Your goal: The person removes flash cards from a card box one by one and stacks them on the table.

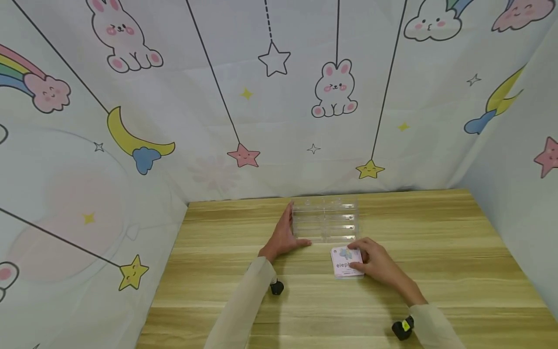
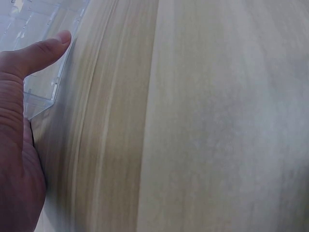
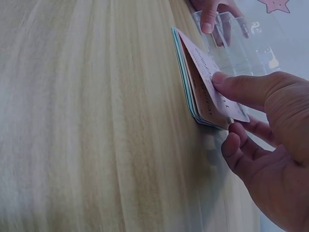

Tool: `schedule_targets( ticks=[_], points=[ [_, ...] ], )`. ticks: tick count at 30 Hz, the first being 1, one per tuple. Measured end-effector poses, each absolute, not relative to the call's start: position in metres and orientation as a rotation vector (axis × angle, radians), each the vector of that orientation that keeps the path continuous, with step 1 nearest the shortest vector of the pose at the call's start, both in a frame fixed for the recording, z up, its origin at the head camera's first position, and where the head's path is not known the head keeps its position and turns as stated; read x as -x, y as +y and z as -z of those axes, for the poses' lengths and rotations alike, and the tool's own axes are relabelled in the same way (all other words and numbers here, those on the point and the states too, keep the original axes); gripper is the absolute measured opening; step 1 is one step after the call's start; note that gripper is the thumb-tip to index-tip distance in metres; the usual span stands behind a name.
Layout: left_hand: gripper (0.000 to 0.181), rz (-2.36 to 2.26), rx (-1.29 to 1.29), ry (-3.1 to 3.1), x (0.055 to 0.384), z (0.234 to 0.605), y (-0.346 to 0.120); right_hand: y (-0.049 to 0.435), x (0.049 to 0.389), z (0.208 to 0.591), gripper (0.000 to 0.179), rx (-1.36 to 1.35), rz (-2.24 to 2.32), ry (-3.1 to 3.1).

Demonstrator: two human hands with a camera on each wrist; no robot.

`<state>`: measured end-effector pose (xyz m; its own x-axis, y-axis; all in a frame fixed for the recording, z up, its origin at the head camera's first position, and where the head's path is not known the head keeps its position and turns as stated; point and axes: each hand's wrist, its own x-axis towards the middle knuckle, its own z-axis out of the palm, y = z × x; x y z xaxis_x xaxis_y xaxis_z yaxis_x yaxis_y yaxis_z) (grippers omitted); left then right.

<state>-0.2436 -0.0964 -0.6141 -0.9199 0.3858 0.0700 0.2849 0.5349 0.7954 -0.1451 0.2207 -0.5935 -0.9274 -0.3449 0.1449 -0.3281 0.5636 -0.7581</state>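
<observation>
A clear plastic organizer box (image 1: 324, 220) with several rows of compartments stands toward the back of the table. My left hand (image 1: 284, 235) rests against its left side, fingers along that side and thumb stretched along the front edge; in the left wrist view the thumb (image 2: 48, 48) lies over the clear plastic. In front of the box is a small stack of cards (image 3: 186, 87), its top one a pink elephant card (image 1: 342, 266). My right hand (image 1: 378, 261) pinches that card at its right edge, thumb on its face. In the right wrist view, the card tilts up from the stack.
The wood-grain table (image 1: 218, 281) runs back to a fabric backdrop (image 1: 287, 121) printed with rabbits, stars and clouds. More of this fabric rises at both sides. A small black device (image 1: 276, 287) sits at the left wrist, another (image 1: 402, 329) at the right.
</observation>
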Motion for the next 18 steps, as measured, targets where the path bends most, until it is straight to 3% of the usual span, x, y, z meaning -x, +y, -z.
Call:
schedule_targets(
  ticks=[18],
  points=[
    [0.138,-1.364,-0.581,2.645,0.2401,0.6133,-0.0976,0.2205,0.143,0.5994,0.043,0.606,1.199,2.736]
  ],
)
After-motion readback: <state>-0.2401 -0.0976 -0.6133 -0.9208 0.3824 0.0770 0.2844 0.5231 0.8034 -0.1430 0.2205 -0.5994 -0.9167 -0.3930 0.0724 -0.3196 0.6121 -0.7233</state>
